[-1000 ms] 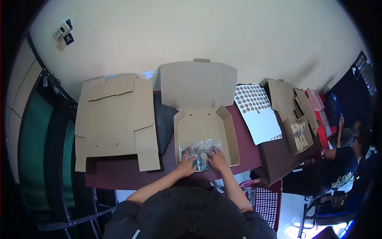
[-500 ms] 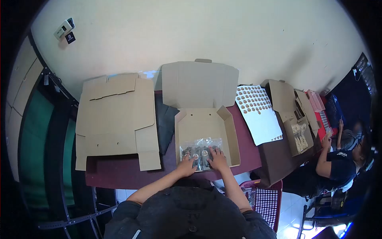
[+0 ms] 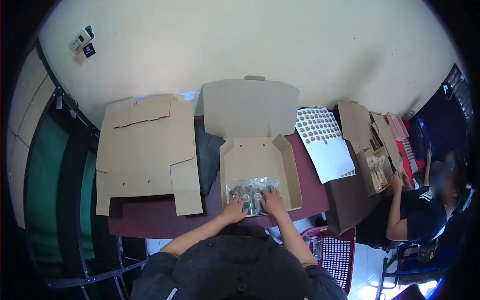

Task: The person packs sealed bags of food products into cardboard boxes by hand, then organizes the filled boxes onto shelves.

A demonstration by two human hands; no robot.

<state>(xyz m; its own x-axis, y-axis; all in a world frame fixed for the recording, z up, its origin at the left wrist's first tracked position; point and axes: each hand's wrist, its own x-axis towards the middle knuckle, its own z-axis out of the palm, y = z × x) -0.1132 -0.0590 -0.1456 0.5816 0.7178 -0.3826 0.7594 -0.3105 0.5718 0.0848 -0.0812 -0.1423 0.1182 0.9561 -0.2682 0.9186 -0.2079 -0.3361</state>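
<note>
Pressing flat on the clear bag of small items [image 3: 252,190] lying at the near end of the open cardboard box [image 3: 257,160], my left hand [image 3: 234,207] and right hand [image 3: 273,201] rest with fingers spread, gripping nothing, flattened cardboard sheets [image 3: 145,150] alongside.

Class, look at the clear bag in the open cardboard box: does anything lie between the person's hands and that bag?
Nothing visible does. The left hand and right hand rest directly on the clear bag.
</note>
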